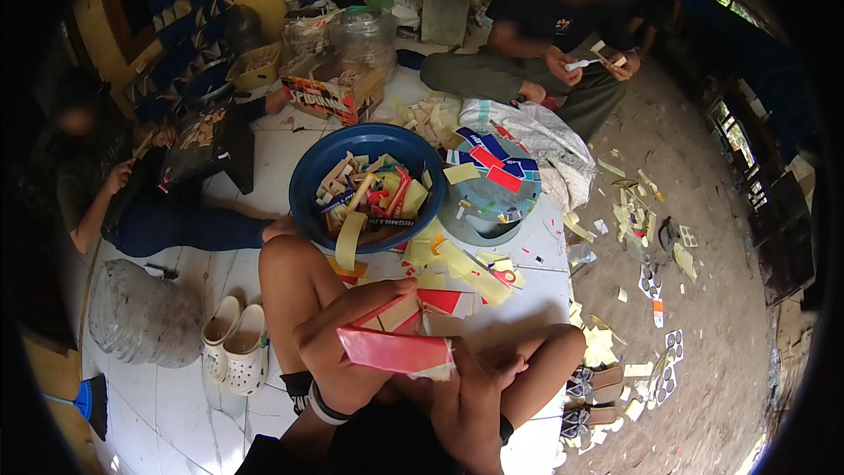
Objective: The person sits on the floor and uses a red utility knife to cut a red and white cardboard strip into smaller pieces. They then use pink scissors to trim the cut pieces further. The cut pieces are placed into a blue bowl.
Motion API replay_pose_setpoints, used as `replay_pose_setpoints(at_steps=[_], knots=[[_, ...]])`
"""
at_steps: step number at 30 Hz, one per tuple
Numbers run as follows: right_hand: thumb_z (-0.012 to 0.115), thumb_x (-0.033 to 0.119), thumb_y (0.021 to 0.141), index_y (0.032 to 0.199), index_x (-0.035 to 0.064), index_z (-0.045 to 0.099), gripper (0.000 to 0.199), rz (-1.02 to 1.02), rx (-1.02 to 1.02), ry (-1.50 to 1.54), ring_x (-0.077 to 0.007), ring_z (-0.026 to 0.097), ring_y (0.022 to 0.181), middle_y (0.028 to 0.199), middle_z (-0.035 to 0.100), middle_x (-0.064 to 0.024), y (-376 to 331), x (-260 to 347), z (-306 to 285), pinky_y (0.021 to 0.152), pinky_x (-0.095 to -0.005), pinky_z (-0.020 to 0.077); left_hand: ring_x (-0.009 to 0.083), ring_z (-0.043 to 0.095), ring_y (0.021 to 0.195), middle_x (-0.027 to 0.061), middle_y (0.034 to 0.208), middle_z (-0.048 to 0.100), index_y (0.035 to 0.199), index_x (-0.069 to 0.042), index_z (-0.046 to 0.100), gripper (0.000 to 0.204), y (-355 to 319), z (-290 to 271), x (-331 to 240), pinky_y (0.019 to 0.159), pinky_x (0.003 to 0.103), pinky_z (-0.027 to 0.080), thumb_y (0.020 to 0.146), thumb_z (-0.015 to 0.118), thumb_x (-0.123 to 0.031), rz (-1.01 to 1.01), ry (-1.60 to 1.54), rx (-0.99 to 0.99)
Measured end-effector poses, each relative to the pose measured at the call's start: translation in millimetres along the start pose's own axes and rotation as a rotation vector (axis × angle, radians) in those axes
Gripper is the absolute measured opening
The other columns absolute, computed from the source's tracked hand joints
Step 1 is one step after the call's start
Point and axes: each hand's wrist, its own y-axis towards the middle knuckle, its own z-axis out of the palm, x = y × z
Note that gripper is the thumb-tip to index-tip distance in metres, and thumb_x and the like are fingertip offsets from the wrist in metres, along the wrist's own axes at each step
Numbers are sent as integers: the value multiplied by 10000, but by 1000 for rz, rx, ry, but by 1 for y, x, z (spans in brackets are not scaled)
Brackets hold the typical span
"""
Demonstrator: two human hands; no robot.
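Above my crossed legs I hold a small open-topped box (pixel 396 350) with glossy red outer sides and pale inner walls. My left hand (pixel 338 321) is closed on its left side, with fingers reaching over the far edge. My right hand (pixel 473 378) grips the right end, near a whitish, ragged corner; part of its fingers is hidden. Just beyond the box lie red and white sheets (pixel 448 302) and yellow paper strips (pixel 472 269). Scissors (pixel 504 276) with red handles rest among those strips.
A blue tub (pixel 303 180) of card scraps stands ahead, beside a round container (pixel 475 205) topped with red and blue pieces. Pale clogs (pixel 246 352) and a clear plastic bundle (pixel 145 317) are at left. Two people sit working farther off. Scraps (pixel 633 215) litter the dirt floor right.
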Motion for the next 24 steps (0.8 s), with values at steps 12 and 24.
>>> replay_pose_setpoints(at_steps=[12,24], knots=[[506,273,1088,1099,11,616,285,42,-20,55,-436,689,707,749,659,-213,6,-7,6,607,-475,522,332,761,989,212,1080,760,1095,72,728,374,-4,5,-1,865,405,604,768,812,-90,131,38,-29],[510,194,1038,1113,11,607,220,-50,-71,8,-461,681,850,978,677,-229,9,-35,23,684,-513,517,200,755,820,105,915,781,1030,-3,764,283,-17,20,45,709,306,577,759,824,-58,99,114,-115]])
